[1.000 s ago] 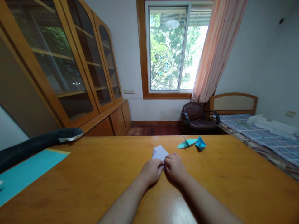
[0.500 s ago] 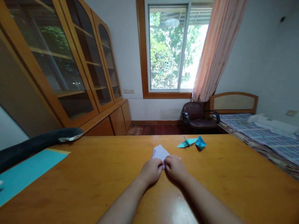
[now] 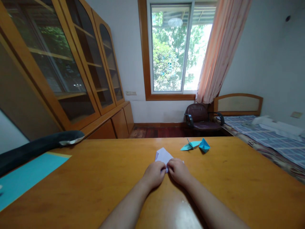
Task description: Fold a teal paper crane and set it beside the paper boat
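A folded sheet of pale lilac paper lies on the wooden table, its far end coming to a point. My left hand grips its near left edge with curled fingers. Close beside it, my right hand pinches the near right part. Both hands meet almost knuckle to knuckle, and they cover much of the paper's near side. Beyond them and to the right sit a light blue folded paper crane and a darker blue folded paper piece.
The wooden table spreads around my hands. A turquoise sheet and a black padded bar are at the left. Past the table stand a glass-doored cabinet, an office chair and a bed.
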Demonstrator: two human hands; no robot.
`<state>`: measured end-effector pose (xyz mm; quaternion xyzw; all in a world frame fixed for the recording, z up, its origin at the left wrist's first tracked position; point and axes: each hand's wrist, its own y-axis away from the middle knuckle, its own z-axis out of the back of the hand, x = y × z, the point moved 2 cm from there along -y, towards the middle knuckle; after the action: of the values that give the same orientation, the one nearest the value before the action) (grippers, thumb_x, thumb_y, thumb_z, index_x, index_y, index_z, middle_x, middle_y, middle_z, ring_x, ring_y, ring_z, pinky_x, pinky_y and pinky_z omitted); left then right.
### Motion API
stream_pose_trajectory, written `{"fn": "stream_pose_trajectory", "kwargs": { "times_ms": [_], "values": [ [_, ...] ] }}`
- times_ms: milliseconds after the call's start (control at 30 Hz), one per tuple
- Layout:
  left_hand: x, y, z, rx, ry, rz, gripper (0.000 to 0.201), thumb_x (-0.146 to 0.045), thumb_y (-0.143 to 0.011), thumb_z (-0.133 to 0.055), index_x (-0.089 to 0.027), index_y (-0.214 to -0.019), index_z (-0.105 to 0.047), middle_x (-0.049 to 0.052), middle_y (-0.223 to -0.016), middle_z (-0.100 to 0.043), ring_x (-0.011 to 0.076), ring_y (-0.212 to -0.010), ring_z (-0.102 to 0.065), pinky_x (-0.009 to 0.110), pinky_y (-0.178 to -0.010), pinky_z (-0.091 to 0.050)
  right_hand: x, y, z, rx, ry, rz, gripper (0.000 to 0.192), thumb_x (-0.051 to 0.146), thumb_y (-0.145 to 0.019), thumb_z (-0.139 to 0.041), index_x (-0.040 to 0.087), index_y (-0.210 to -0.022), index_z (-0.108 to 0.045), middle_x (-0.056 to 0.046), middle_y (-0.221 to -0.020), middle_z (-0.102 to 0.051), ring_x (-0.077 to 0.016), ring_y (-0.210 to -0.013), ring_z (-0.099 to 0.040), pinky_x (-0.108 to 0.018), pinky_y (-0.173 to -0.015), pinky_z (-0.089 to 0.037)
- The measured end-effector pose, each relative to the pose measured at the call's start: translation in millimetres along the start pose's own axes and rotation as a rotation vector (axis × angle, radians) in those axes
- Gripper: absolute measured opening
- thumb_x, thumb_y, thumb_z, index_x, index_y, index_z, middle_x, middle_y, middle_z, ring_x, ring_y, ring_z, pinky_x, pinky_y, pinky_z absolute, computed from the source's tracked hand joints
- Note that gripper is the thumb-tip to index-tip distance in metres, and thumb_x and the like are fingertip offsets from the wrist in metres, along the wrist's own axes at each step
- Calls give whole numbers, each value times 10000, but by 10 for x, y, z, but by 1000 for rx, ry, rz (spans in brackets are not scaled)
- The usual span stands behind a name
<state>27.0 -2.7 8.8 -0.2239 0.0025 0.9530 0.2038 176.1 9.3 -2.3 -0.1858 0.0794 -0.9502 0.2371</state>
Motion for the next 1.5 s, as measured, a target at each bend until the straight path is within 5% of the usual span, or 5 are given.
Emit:
{"fn": "stream_pose_trajectory", "kwargs": {
  "times_ms": [1500],
  "values": [
    [124,-40,-118,-71,147,-51,174,-232,-836,-505,-185,-811,-671,44,-860,-674,166,-797,-579,254,-712,-399,-107,-21,-97,-60,-217,-14,193,164,-825,-500,186,-739,-672,-38,-799,-661,-152,-788,-574,-235,-739,-394]
  ]
}}
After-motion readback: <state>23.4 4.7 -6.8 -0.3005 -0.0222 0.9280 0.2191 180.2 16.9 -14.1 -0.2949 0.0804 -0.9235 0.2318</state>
